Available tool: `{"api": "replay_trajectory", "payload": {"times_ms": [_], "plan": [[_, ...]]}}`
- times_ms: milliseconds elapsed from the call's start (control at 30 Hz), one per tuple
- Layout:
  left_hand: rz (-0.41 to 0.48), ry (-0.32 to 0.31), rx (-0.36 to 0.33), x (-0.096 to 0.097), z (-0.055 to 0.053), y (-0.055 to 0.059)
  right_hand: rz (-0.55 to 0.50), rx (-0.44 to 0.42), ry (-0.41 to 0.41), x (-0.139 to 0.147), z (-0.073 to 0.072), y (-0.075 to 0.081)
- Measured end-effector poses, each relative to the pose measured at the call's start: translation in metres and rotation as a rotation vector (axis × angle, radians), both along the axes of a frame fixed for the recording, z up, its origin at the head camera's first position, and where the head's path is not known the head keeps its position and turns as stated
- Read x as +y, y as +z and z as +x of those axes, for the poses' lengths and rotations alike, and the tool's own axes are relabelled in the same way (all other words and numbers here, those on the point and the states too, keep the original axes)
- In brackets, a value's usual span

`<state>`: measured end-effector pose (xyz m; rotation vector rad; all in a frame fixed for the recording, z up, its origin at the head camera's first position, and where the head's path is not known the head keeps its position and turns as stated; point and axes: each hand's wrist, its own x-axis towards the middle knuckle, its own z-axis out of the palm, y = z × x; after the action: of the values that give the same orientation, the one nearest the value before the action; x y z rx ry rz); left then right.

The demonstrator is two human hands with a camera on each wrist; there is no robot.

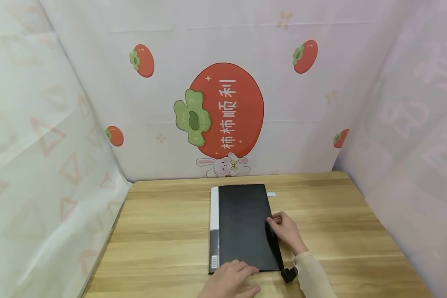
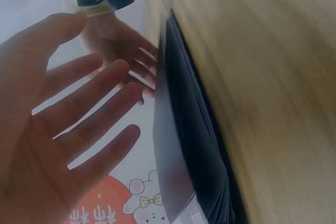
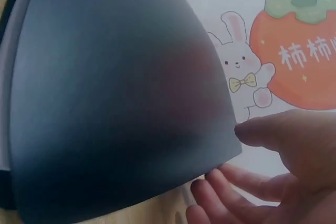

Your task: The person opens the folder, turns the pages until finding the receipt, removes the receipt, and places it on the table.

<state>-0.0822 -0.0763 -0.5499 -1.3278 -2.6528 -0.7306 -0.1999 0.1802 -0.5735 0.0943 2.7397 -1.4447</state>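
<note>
- Pinches, between the thumb and fingers of the right hand (image 1: 287, 234), the right side of a thin, rectangular, black folder (image 1: 242, 227) with a smooth, plastic-looking cover.
- Holds that side of the cover raised and slightly bowed, above the dark, layered leaves (image 2: 223, 198) seen from the left wrist.
- Holds the left hand (image 1: 231, 279) over the folder's near end, palm uncurled, with loosely extended, parted fingers; cannot tell from the views if touching the folder.
- For the folder: rests near the middle of a light brown, wood-grained bench (image 1: 160, 231), well apart from the left and right edges, with one end near the far edge.
- Along the folder's left side, bears a narrow spine strip (image 1: 214, 211), white at the far part and dark grey nearer, with a small white barcode label (image 1: 214, 261).
- Beside the folder, toward the bench's far right corner, shows a small, flat, pale tab (image 1: 271, 194).
- At the right wrist, wears a black, blocky device (image 1: 289, 275) next to a beige sleeve (image 1: 314, 275).
- Beyond the bench's far edge, shows a white hanging sheet (image 1: 164, 99) printed with a large red persimmon (image 1: 246, 111), white characters and a white rabbit (image 1: 223, 167).
</note>
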Motion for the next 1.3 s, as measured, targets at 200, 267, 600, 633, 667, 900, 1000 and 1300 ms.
{"api": "replay_trajectory", "payload": {"times_ms": [200,267,600,633,667,900,1000,1300], "plan": [[-0.095,-0.007,0.013,0.000,-0.002,0.004,-0.091,-0.015,-0.024,0.002,0.002,0.012],[-0.118,-0.011,0.034,0.001,-0.004,0.009,-0.121,-0.012,-0.016,0.002,0.002,0.018],[-0.087,-0.066,0.213,0.014,-0.025,0.036,-0.297,-0.030,0.152,0.007,0.005,0.052],[-0.081,-0.067,0.232,0.015,-0.026,0.038,-0.319,-0.030,0.168,0.007,0.005,0.055],[-0.080,-0.066,0.249,0.017,-0.027,0.040,-0.336,-0.029,0.184,0.006,0.006,0.059],[-0.108,-0.057,0.284,0.025,-0.032,0.053,-0.426,-0.039,0.235,-0.004,0.006,0.078],[-0.117,-0.052,0.304,0.024,-0.033,0.058,-0.463,-0.044,0.247,-0.009,0.007,0.085],[-0.144,-0.012,0.412,0.021,-0.033,0.068,-0.514,-0.030,0.279,-0.023,0.011,0.096]]}}
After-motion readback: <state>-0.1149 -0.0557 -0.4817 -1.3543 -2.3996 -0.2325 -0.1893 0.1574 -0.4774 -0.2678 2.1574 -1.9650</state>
